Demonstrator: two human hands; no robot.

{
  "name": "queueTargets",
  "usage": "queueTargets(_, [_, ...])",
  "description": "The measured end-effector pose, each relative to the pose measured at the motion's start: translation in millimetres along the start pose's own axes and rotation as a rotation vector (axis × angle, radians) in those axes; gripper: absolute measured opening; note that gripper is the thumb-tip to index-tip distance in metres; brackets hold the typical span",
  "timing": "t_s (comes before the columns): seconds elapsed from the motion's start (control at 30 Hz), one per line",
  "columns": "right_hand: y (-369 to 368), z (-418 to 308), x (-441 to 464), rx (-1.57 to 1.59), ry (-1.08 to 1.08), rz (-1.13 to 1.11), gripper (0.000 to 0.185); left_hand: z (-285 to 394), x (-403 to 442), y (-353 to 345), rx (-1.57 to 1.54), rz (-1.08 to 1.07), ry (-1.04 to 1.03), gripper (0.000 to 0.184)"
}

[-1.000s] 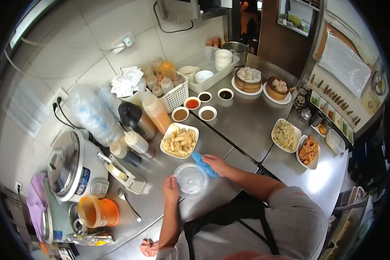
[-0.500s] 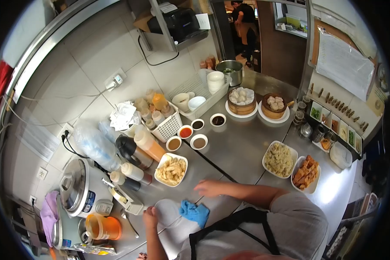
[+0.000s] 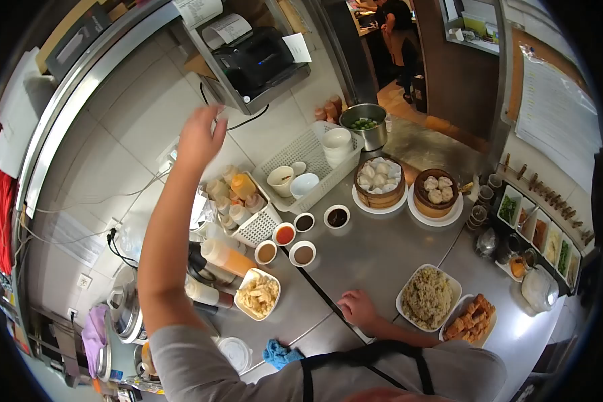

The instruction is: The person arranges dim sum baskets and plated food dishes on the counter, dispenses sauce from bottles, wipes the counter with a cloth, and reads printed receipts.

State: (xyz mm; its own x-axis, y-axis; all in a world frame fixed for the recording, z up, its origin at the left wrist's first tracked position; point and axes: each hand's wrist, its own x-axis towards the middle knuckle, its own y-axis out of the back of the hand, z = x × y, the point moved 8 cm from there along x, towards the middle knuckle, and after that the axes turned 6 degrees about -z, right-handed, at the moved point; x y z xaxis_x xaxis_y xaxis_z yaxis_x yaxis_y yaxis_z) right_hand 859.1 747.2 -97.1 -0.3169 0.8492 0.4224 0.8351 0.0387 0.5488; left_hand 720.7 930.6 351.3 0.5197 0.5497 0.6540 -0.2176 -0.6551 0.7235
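My left hand [image 3: 204, 137] is raised in front of the tiled wall, just below and left of the black receipt printer [image 3: 261, 60]. Its thumb stands away from the fingers and I see nothing held. Low over the steel counter, my right hand [image 3: 356, 308] has loosely bent fingers, apart and holding nothing visible. Left of it sits a white bowl of pale fried pieces [image 3: 258, 295]; to its right is a bowl of fried rice [image 3: 427, 297]. A blue cloth [image 3: 281, 354] and a round translucent lid [image 3: 235, 353] lie near my body.
Several sauce dishes [image 3: 303, 253] stand mid-counter. Behind them are a basket of squeeze bottles [image 3: 264, 224], a long rack [image 3: 318, 191] and two bamboo steamers [image 3: 380, 199] of dumplings. Fried strips [image 3: 472, 318] sit right. A person [image 3: 398, 33] stands beyond the doorway.
My left hand has risen from beside the lid to near the printer shelf. My right hand has moved right, its fingers now more bent. The view has shifted too.
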Motion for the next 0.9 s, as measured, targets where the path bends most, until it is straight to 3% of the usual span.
queueTargets(0.17, [5, -4, 9, 0.044, 0.012, -0.028, 0.006, -19, 119, -40, 0.033, 0.346, 0.038, 0.036])
queueTargets(0.27, [-2, 4, 8, 0.105, 0.010, -0.062, 0.004, -68, 163, -58, 0.064, 0.339, 0.423, 0.044])
queueTargets(0.3, [0, 2, 9, 0.119, 0.001, -0.076, 0.004, -92, 167, -67, 0.038, 0.317, 0.619, 0.052])
queueTargets(0.37, [1, 2, 13, 0.104, -0.011, -0.072, 0.003, -142, 188, -97, 0.002, -0.092, 0.719, 0.054])
queueTargets(0.47, [1, 2, 13, 0.080, -0.068, -0.123, 0.003, -180, 216, -110, 0.292, -0.171, 0.567, 0.050])
queueTargets(0.5, [0, 2, 13, 0.082, -0.088, -0.158, 0.003, -173, 218, -111, 0.330, -0.108, 0.466, 0.042])
queueTargets(0.57, [-5, 6, 11, 0.115, -0.107, -0.158, 0.004, -142, 190, -91, -0.148, 0.311, 0.445, 0.038])
queueTargets(0.67, [-1, 4, 15, 0.111, -0.072, -0.089, 0.005, -129, 173, -76, -0.047, 0.566, 0.300, 0.031])
queueTargets(0.7, [2, 2, 15, 0.106, -0.056, -0.064, 0.005, -100, 169, -67, -0.002, 0.432, 0.273, 0.026])
queueTargets(0.77, [0, 3, 14, 0.085, -0.047, -0.069, 0.005, -64, 146, -49, -0.372, 0.532, 0.107, 0.017])
queueTargets(0.8, [-1, 3, 15, 0.077, -0.052, -0.074, 0.005, -50, 129, -41, -0.711, 0.489, 0.329, 0.009])
queueTargets(0.83, [-2, 2, 15, 0.071, -0.057, -0.081, 0.005, -29, 114, -29, -0.974, 0.509, 0.281, 0.009])
queueTargets(0.9, [-6, 2, 14, 0.028, -0.051, -0.080, 0.004, -10, 88, 1, -1.101, 0.483, 0.200, 0.009])
